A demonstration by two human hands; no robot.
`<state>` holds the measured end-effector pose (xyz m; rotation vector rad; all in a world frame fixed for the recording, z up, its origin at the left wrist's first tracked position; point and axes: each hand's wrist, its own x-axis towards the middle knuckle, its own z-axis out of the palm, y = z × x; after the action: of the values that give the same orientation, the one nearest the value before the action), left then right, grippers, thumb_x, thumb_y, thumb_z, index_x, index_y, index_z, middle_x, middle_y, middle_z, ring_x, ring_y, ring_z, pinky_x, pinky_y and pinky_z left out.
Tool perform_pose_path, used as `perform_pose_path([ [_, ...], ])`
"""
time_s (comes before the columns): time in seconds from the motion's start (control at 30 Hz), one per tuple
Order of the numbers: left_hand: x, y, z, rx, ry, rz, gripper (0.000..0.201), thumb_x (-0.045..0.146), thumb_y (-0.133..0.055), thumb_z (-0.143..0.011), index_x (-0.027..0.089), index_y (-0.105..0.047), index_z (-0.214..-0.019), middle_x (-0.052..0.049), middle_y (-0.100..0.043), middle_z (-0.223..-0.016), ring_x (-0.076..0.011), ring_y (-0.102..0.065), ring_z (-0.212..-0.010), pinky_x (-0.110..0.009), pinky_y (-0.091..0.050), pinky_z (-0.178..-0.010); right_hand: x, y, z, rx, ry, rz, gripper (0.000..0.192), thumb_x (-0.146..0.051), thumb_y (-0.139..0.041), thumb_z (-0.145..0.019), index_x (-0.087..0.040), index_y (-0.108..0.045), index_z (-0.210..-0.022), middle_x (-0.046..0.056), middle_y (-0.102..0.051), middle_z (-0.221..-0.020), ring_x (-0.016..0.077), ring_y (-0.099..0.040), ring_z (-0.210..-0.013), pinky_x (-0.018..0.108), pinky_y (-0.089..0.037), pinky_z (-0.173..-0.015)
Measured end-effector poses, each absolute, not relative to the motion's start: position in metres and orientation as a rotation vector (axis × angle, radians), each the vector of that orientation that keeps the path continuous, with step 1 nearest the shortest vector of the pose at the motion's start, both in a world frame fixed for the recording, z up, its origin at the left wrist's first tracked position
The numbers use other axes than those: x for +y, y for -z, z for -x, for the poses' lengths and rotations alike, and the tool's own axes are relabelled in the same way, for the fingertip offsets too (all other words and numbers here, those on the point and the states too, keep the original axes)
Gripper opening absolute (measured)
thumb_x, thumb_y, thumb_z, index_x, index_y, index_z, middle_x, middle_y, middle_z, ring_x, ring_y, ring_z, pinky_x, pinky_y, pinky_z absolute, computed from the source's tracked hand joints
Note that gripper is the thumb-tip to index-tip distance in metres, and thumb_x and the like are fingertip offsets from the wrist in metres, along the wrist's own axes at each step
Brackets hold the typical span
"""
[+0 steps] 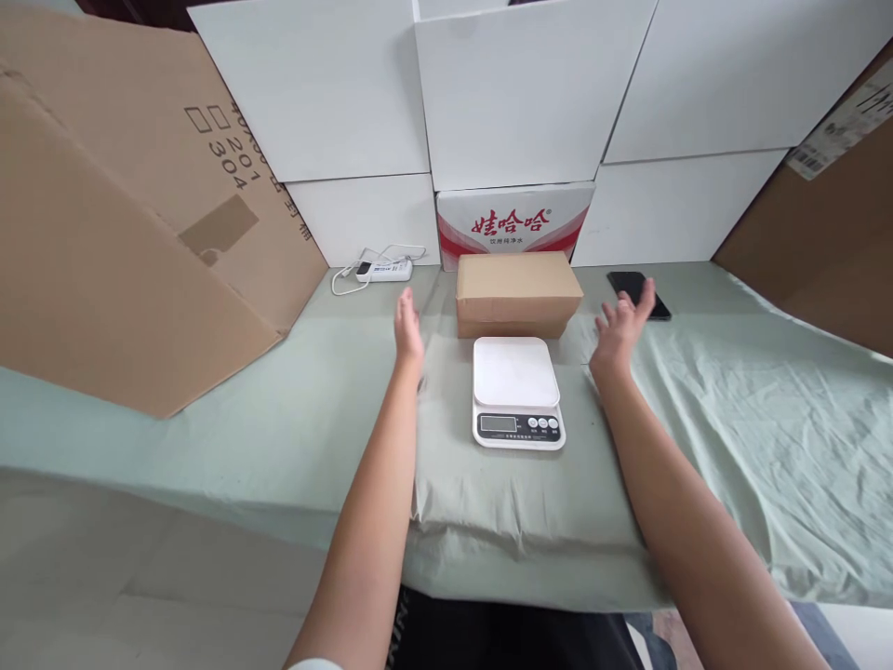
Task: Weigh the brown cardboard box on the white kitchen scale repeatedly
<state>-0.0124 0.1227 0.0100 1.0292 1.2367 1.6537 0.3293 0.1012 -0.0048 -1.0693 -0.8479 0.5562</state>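
Note:
A white digital kitchen scale (516, 377) lies on the green cloth in front of me, its display and buttons facing my side. Right behind it sits a closed brown cardboard box (520, 279). My left hand (408, 328) is raised to the left of the box, edge-on, fingers stretched out, holding nothing. On the other side, my right hand (623, 328) has its fingers spread and is also bare of any object. Beyond the right hand lies a black phone (638, 294), partly covered from view by the fingers.
A white device with a cable (385, 271) lies at the back left. White boxes (516, 93) form a wall behind, one with red print. Large cardboard sheets (139, 214) flank the left, and another cardboard piece (830, 205) the right. Green cloth (313, 400) covers the surface.

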Motion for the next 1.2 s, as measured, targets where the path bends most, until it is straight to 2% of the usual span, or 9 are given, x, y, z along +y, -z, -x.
perform_pose_path([
  [0.07, 0.123, -0.017, 0.023, 1.213, -1.716, -0.895, 0.077, 0.068, -0.024, -0.114, 0.024, -0.050, -0.172, -0.012, -0.038, -0.191, -0.0206, -0.033, -0.180, -0.038, -0.033, -0.145, 0.096, -0.002, -0.341, -0.661, -0.560, 1.099, 0.089, -0.063, -0.056, -0.087, -0.043, -0.033, -0.171, 0.009, -0.041, -0.177, 0.0327, -0.058, -0.160, 0.062, -0.039, -0.135],
  [0.13, 0.122, -0.020, 0.024, 1.211, -1.709, -0.832, 0.077, 0.065, -0.020, -0.115, 0.024, -0.047, -0.174, -0.011, -0.037, -0.192, -0.0190, -0.031, -0.180, -0.036, -0.033, -0.144, 0.093, -0.006, -0.347, -0.589, -0.578, 1.103, 0.092, -0.064, -0.056, -0.085, -0.042, -0.031, -0.171, 0.009, -0.043, -0.176, 0.0319, -0.062, -0.155, 0.058, -0.044, -0.132],
  [0.23, 0.119, -0.021, 0.015, 1.220, -1.637, -0.860, 0.071, 0.058, -0.022, -0.117, 0.024, -0.046, -0.176, -0.009, -0.037, -0.192, -0.0169, -0.032, -0.180, -0.033, -0.032, -0.144, 0.093, -0.006, -0.344, -0.573, -0.612, 1.105, 0.092, -0.068, -0.058, -0.083, -0.040, -0.035, -0.168, 0.010, -0.046, -0.174, 0.0315, -0.065, -0.151, 0.055, -0.047, -0.128],
  [0.4, 0.117, -0.018, 0.000, 1.203, -1.556, -0.957, 0.069, 0.052, -0.025, -0.118, 0.019, -0.047, -0.175, -0.011, -0.038, -0.191, -0.0196, -0.036, -0.179, -0.035, -0.033, -0.145, 0.097, 0.000, -0.334, -0.654, -0.652, 1.133, 0.083, -0.067, -0.061, -0.082, -0.041, -0.049, -0.160, 0.007, -0.054, -0.165, 0.0297, -0.068, -0.146, 0.051, -0.051, -0.123],
  [0.57, 0.115, -0.007, -0.008, 1.174, -1.472, -1.092, 0.074, 0.064, -0.034, -0.115, 0.020, -0.054, -0.171, -0.012, -0.045, -0.188, -0.0246, -0.039, -0.178, -0.039, -0.034, -0.145, 0.100, 0.006, -0.331, -0.768, -0.741, 1.157, 0.082, -0.072, -0.063, -0.080, -0.042, -0.054, -0.156, 0.006, -0.062, -0.160, 0.0287, -0.071, -0.142, 0.052, -0.054, -0.123],
  [0.73, 0.114, 0.003, -0.017, 1.116, -1.356, -1.208, 0.086, 0.078, -0.040, -0.109, 0.021, -0.051, -0.173, -0.013, -0.043, -0.188, -0.0289, -0.039, -0.178, -0.044, -0.037, -0.145, 0.102, 0.011, -0.323, -0.938, -0.906, 1.094, 0.084, -0.070, -0.071, -0.081, -0.040, -0.056, -0.158, 0.006, -0.072, -0.158, 0.0298, -0.075, -0.135, 0.056, -0.056, -0.126],
  [0.9, 0.112, 0.008, -0.019, 1.052, -1.278, -1.324, 0.087, 0.085, -0.042, -0.106, 0.028, -0.058, -0.169, -0.007, -0.053, -0.183, -0.0304, -0.043, -0.176, -0.046, -0.034, -0.146, 0.104, 0.015, -0.317, -1.065, -0.936, 1.053, 0.076, -0.067, -0.069, -0.088, -0.042, -0.059, -0.158, 0.000, -0.065, -0.171, 0.0283, -0.069, -0.145, 0.054, -0.058, -0.125],
  [1.07, 0.110, 0.010, -0.015, 1.050, -1.263, -1.347, 0.086, 0.084, -0.041, -0.106, 0.028, -0.058, -0.169, -0.007, -0.052, -0.184, -0.0298, -0.043, -0.176, -0.046, -0.034, -0.146, 0.107, 0.017, -0.317, -1.086, -0.929, 1.040, 0.077, -0.070, -0.068, -0.090, -0.044, -0.058, -0.161, -0.002, -0.062, -0.174, 0.0277, -0.061, -0.155, 0.053, -0.057, -0.127],
  [1.2, 0.110, 0.010, -0.015, 1.069, -1.259, -1.341, 0.089, 0.085, -0.042, -0.106, 0.025, -0.056, -0.170, -0.009, -0.051, -0.184, -0.0301, -0.044, -0.176, -0.045, -0.035, -0.146, 0.108, 0.016, -0.316, -1.070, -0.930, 1.052, 0.084, -0.072, -0.069, -0.087, -0.041, -0.055, -0.164, 0.000, -0.059, -0.177, 0.0282, -0.062, -0.155, 0.053, -0.054, -0.129],
])
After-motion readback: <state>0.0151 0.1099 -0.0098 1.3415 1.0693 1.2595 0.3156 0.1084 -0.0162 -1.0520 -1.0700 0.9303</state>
